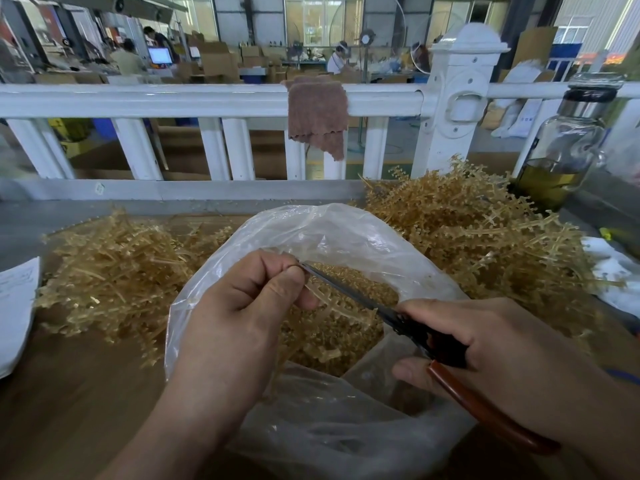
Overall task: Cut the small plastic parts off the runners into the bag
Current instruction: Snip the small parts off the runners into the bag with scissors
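Amber, spiky runner [332, 303] is pinched by the left hand [242, 306] over a crinkled clear bag [346, 233] of small parts [346, 282]; the right hand [485, 344] grips red-handled scissors [408, 327], thin blades against it.

I am looking into a factory hall. A white railing [207, 98] fences my bench [86, 382] off from the rest. Beyond the railing I see stacked cardboard boxes [221, 62], a lit monitor [160, 55], workers [129, 59] at their stations, a standing fan [366, 38] and tall windows [322, 15] in steel-framed walls. On my side of the railing, heaps of tan plastic runners [467, 230] cover the bench, and a brown rag [317, 116] hangs over the railing's top bar.
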